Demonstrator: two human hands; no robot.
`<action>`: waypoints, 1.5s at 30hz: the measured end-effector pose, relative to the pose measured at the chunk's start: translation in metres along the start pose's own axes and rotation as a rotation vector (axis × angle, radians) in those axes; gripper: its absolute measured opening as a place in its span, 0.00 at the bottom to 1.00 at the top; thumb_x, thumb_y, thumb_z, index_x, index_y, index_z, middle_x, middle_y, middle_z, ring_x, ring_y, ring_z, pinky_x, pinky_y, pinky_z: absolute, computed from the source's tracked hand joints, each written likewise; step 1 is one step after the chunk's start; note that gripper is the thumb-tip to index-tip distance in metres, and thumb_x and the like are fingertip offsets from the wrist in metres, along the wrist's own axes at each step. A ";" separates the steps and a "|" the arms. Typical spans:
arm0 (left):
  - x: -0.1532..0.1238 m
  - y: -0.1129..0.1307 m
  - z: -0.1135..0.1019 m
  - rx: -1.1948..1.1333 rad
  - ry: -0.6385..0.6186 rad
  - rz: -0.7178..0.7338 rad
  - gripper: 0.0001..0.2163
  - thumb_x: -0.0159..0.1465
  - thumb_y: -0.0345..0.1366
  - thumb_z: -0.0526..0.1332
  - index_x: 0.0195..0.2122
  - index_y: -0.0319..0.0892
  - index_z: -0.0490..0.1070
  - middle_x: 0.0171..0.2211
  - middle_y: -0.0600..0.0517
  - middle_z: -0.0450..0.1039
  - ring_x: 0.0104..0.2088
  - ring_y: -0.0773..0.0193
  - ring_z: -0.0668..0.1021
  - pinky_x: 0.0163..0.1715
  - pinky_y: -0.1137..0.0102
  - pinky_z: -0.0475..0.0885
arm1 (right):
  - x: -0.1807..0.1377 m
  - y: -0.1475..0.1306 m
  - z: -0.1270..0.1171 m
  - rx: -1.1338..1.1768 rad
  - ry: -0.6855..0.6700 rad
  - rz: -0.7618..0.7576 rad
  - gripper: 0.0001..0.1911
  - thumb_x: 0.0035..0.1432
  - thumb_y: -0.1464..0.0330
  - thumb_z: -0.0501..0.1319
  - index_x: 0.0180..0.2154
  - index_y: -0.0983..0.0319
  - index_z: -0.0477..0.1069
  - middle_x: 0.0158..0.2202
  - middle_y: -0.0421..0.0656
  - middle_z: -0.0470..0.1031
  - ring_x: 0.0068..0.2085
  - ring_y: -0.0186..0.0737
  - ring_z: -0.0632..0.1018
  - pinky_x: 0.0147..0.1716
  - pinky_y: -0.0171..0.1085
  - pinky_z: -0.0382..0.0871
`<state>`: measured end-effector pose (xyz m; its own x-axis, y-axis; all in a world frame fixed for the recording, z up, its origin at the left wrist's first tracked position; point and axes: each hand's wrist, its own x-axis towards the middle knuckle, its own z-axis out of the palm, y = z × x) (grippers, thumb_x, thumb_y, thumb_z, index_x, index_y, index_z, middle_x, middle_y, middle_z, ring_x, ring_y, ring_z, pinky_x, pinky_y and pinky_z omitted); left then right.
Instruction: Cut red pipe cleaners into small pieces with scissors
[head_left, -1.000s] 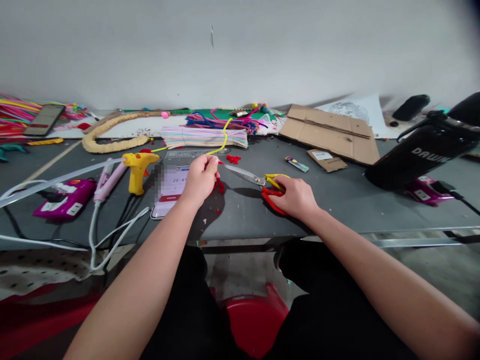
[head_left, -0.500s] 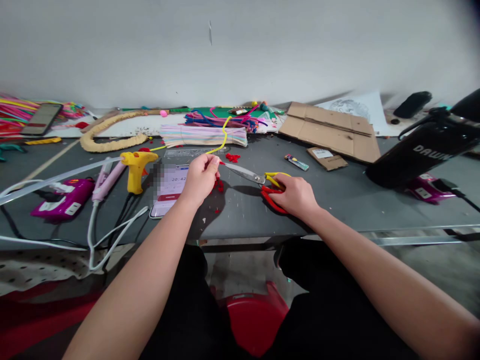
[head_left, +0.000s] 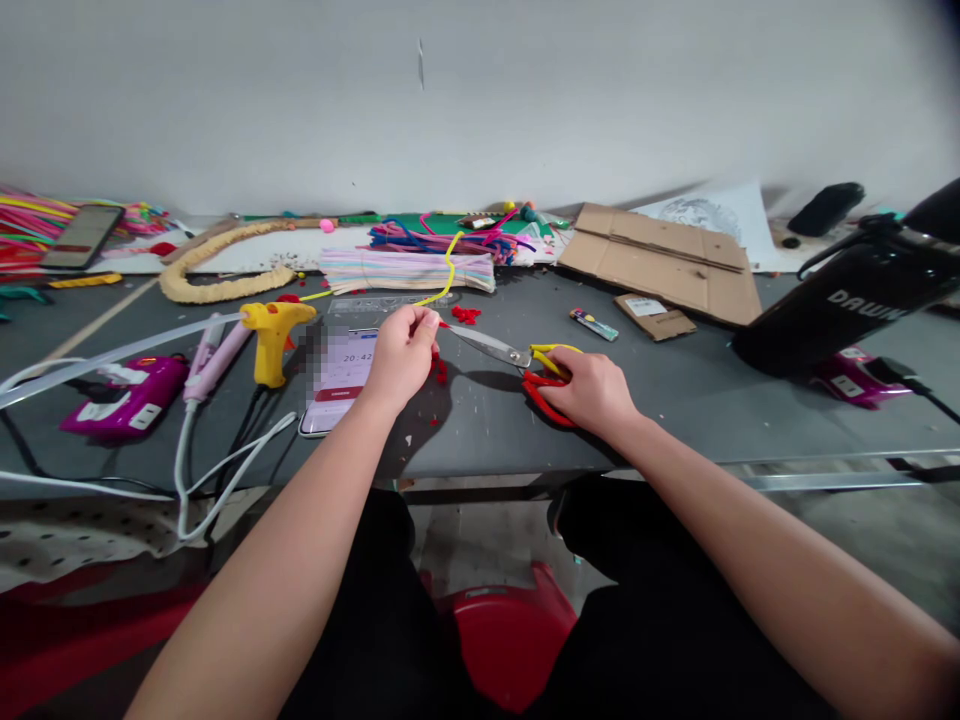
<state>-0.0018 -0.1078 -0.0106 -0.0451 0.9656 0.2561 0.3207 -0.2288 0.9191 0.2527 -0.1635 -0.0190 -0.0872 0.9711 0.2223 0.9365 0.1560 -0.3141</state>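
My left hand [head_left: 405,355] is closed in a pinch, and a small red tip of what looks like a pipe cleaner [head_left: 443,324] sticks out between thumb and finger. Most of that piece is hidden by the fingers. The points of the scissors [head_left: 487,345] are right at this red tip, with the blades nearly together. Fingers of my right hand [head_left: 592,393] wrap round the red and yellow scissor handles. Red fuzzy clippings [head_left: 466,315] lie on the table just behind the blades. A yellow pipe cleaner [head_left: 451,270] bends up beyond my left hand.
Left of my hands are a phone [head_left: 337,385], a yellow glue gun [head_left: 271,335], a pink iron-like tool [head_left: 214,362] and a purple power strip [head_left: 126,398]. Bundled pipe cleaners [head_left: 409,270] lie behind. To the right are a lighter [head_left: 593,325], cardboard [head_left: 660,262] and a black bottle [head_left: 817,300].
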 end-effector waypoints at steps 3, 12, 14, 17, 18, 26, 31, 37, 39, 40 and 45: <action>0.000 0.000 0.000 0.008 -0.009 0.009 0.11 0.65 0.44 0.57 0.32 0.42 0.69 0.22 0.54 0.68 0.23 0.68 0.70 0.25 0.72 0.65 | 0.000 0.000 0.000 0.002 -0.009 -0.005 0.11 0.52 0.57 0.59 0.29 0.57 0.69 0.25 0.41 0.73 0.27 0.40 0.70 0.25 0.35 0.48; 0.001 -0.002 0.000 0.024 -0.010 0.008 0.11 0.65 0.44 0.57 0.32 0.42 0.69 0.22 0.54 0.68 0.23 0.68 0.70 0.24 0.72 0.64 | 0.000 -0.002 -0.002 0.001 -0.013 -0.008 0.12 0.53 0.56 0.59 0.28 0.57 0.70 0.25 0.41 0.73 0.28 0.40 0.71 0.25 0.35 0.48; 0.001 -0.001 0.000 0.026 -0.010 0.004 0.11 0.65 0.44 0.57 0.32 0.43 0.69 0.22 0.54 0.68 0.23 0.67 0.70 0.24 0.72 0.64 | 0.000 -0.001 -0.002 0.005 -0.018 -0.009 0.12 0.53 0.56 0.59 0.28 0.57 0.70 0.25 0.41 0.73 0.28 0.40 0.70 0.25 0.35 0.48; 0.001 -0.001 0.000 0.019 -0.013 0.006 0.11 0.65 0.44 0.57 0.32 0.43 0.69 0.22 0.54 0.68 0.23 0.67 0.70 0.24 0.72 0.64 | 0.001 -0.001 -0.002 0.009 -0.014 -0.011 0.12 0.53 0.56 0.59 0.28 0.57 0.70 0.25 0.41 0.73 0.27 0.39 0.70 0.25 0.35 0.48; 0.001 -0.001 0.000 0.016 -0.016 0.007 0.11 0.65 0.44 0.57 0.32 0.43 0.69 0.22 0.54 0.68 0.23 0.67 0.70 0.24 0.72 0.65 | 0.001 -0.001 -0.002 0.010 -0.012 -0.009 0.12 0.53 0.56 0.58 0.28 0.58 0.70 0.25 0.41 0.73 0.27 0.39 0.70 0.25 0.35 0.48; 0.001 -0.001 0.000 0.006 -0.024 0.009 0.10 0.66 0.43 0.57 0.32 0.43 0.69 0.22 0.54 0.68 0.23 0.68 0.70 0.24 0.72 0.65 | 0.000 -0.003 -0.004 0.021 -0.011 0.001 0.12 0.52 0.57 0.59 0.26 0.58 0.68 0.24 0.40 0.71 0.26 0.38 0.68 0.25 0.35 0.48; 0.000 0.001 -0.001 0.015 -0.023 0.000 0.11 0.65 0.43 0.57 0.32 0.42 0.69 0.22 0.54 0.68 0.23 0.68 0.70 0.24 0.73 0.65 | 0.000 -0.001 -0.003 0.013 0.002 -0.008 0.11 0.52 0.57 0.59 0.26 0.58 0.68 0.24 0.40 0.71 0.26 0.37 0.67 0.25 0.35 0.48; -0.001 0.004 0.000 -0.010 -0.008 -0.014 0.11 0.64 0.45 0.58 0.32 0.42 0.70 0.21 0.54 0.68 0.22 0.68 0.70 0.23 0.73 0.64 | 0.000 -0.001 -0.003 0.017 0.000 -0.001 0.10 0.52 0.59 0.59 0.26 0.58 0.67 0.23 0.39 0.70 0.25 0.37 0.66 0.25 0.35 0.47; -0.001 0.006 0.001 -0.050 -0.004 -0.025 0.12 0.64 0.45 0.59 0.33 0.42 0.70 0.21 0.54 0.68 0.22 0.68 0.70 0.23 0.73 0.65 | 0.000 -0.001 -0.002 0.024 0.005 0.006 0.09 0.51 0.59 0.59 0.26 0.58 0.67 0.23 0.39 0.70 0.25 0.37 0.66 0.25 0.35 0.48; -0.001 0.006 0.001 -0.077 -0.002 -0.031 0.12 0.64 0.46 0.59 0.33 0.42 0.70 0.21 0.54 0.68 0.22 0.68 0.70 0.23 0.73 0.65 | 0.000 -0.001 -0.002 0.027 0.007 0.007 0.09 0.51 0.59 0.59 0.27 0.58 0.67 0.23 0.39 0.70 0.26 0.37 0.66 0.25 0.35 0.48; -0.001 0.006 0.002 -0.144 -0.020 -0.057 0.12 0.64 0.46 0.59 0.29 0.42 0.68 0.20 0.54 0.66 0.22 0.68 0.69 0.21 0.73 0.63 | 0.000 -0.002 -0.002 0.030 0.009 0.007 0.09 0.51 0.60 0.59 0.26 0.58 0.66 0.23 0.39 0.69 0.25 0.36 0.66 0.25 0.34 0.47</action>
<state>0.0015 -0.1101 -0.0063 -0.0405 0.9794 0.1977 0.1792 -0.1876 0.9658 0.2519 -0.1641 -0.0164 -0.0771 0.9706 0.2281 0.9265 0.1542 -0.3433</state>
